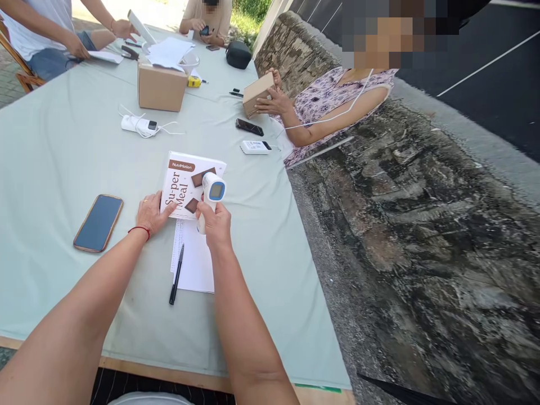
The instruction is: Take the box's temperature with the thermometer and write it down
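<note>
My right hand (216, 224) grips a white and blue handheld thermometer (212, 194), its head aimed at a white "Su-per Meal" box (183, 179) lying on the pale green tablecloth (54, 163). My left hand (152, 212) rests on the near left corner of that box, fingers pressing it down. A sheet of paper (194, 264) lies under the box's near edge, with a black pen (176, 274) across it.
A phone (98, 222) lies face up to my left. Farther off are a cardboard box (161, 87), a white power strip (139, 125), a dark phone (250, 127) and a white device (255, 147). A person at the right holds a small brown box (258, 93). Others sit at the far end.
</note>
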A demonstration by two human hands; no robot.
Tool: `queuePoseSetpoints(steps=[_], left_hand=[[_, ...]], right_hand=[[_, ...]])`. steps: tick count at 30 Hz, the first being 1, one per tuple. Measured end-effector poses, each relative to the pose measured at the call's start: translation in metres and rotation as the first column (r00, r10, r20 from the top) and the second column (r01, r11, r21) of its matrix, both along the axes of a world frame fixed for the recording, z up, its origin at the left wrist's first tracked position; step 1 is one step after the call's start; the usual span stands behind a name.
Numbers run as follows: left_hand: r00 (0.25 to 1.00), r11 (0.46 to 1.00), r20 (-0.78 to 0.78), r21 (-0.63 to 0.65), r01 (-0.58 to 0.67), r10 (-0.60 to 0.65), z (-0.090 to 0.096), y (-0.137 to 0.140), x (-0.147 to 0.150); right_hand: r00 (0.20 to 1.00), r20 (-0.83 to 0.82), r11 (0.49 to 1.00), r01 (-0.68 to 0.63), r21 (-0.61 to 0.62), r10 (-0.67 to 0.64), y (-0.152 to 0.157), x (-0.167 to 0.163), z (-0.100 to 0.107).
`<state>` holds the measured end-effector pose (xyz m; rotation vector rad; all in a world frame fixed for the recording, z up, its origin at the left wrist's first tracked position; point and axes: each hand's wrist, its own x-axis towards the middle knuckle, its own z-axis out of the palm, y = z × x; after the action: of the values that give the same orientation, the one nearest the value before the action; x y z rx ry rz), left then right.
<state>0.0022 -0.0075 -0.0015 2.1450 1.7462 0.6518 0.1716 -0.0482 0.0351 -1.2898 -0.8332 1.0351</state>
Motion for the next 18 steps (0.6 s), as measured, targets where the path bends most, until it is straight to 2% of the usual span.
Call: queuePoseSetpoints(steps=[7, 18], left_hand=[[1.000, 1.000, 0.012, -0.008, -0.002, 0.003, 0.0008, 0.0002, 0.0002], [1.000, 1.000, 0.015, 0.004, -0.002, 0.002, 0.0002, -0.0005, 0.0012]], right_hand=[[1.000, 0.007, 1.000, -0.008, 0.002, 0.008, -0.0010, -0.0011, 0.0074], [1.000, -0.009, 1.000, 0.012, -0.024, -0.012, -0.0009, -0.0041, 0.0060]])
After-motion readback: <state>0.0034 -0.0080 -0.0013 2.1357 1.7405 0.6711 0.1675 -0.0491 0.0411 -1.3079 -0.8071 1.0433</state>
